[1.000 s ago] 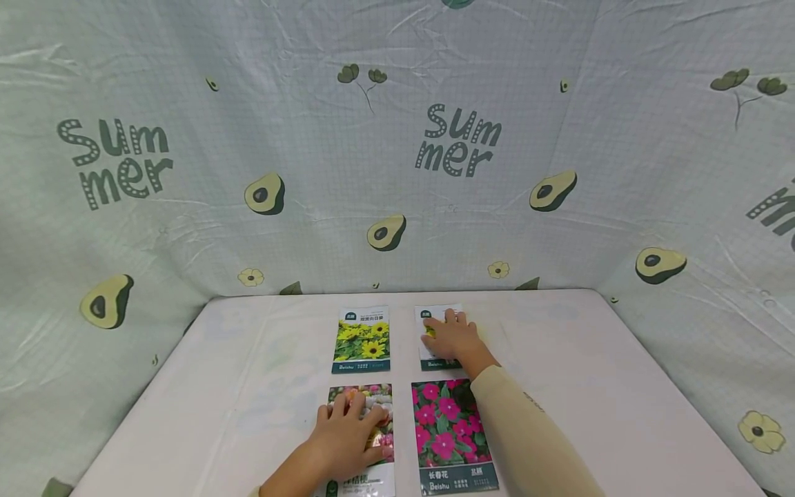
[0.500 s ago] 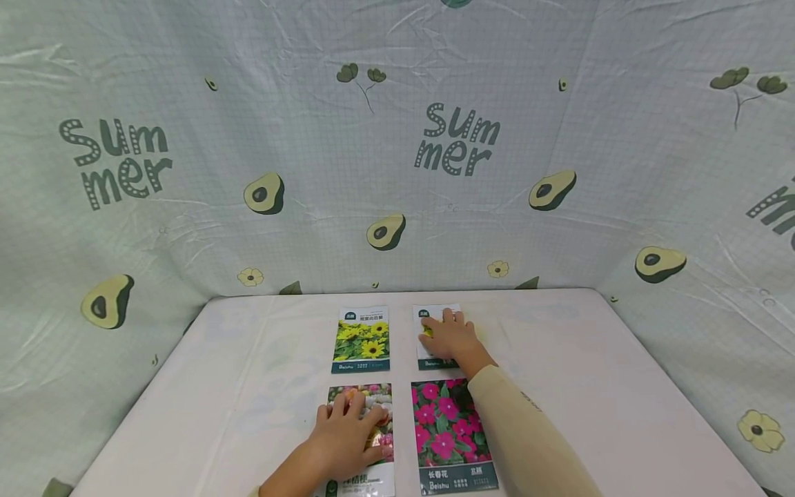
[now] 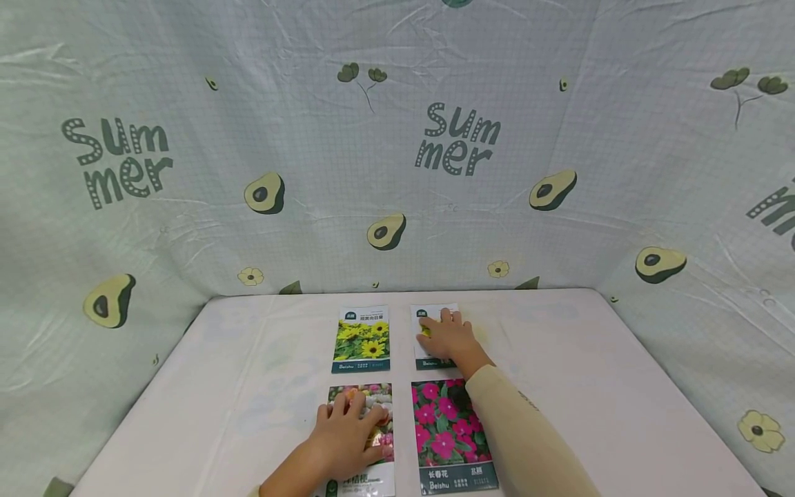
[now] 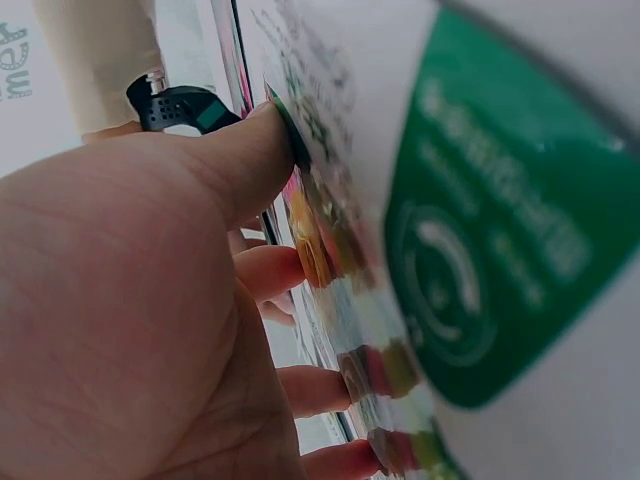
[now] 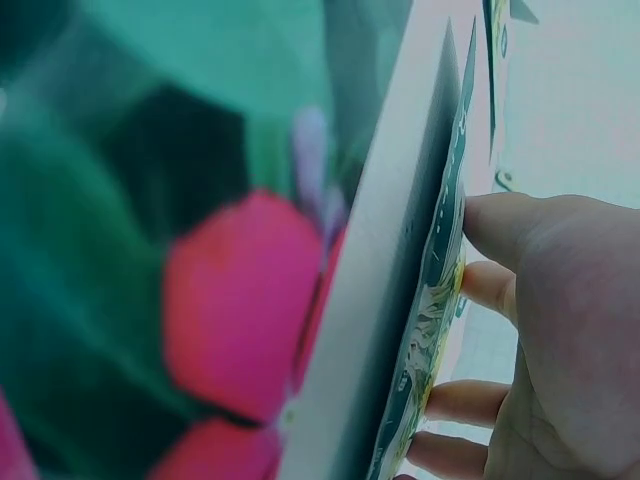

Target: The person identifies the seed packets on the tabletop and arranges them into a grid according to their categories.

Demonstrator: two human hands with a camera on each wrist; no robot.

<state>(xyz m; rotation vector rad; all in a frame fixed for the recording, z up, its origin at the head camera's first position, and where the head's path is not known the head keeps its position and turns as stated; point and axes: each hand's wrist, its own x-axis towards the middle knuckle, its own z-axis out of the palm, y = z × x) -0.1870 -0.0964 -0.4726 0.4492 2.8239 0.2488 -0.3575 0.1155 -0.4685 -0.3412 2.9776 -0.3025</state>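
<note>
Four seed packets would be several flat picture packs on the white table [image 3: 248,386], set in two rows. My left hand [image 3: 344,438] lies over the near left seed packet [image 3: 375,476], its spread fingertips resting on the printed flowers and hiding part of them. In the left wrist view its thumb and fingers [image 4: 310,390] touch the glossy face of that packet [image 4: 420,330]. My right hand [image 3: 450,338] rests with spread fingertips on the far right seed packet [image 3: 428,364], covering most of its picture. The right wrist view shows those fingertips on the packet [image 5: 425,330] from the side.
A seed packet with yellow flowers [image 3: 361,342] lies at the far left of the group. Under the right forearm's edge is a packet with pink flowers [image 3: 444,428]. A patterned cloth [image 3: 385,138] hangs behind the table.
My right hand has slid slightly to the left, and the far right seed packet has moved left with it. The left hand stays in place on its packet.
</note>
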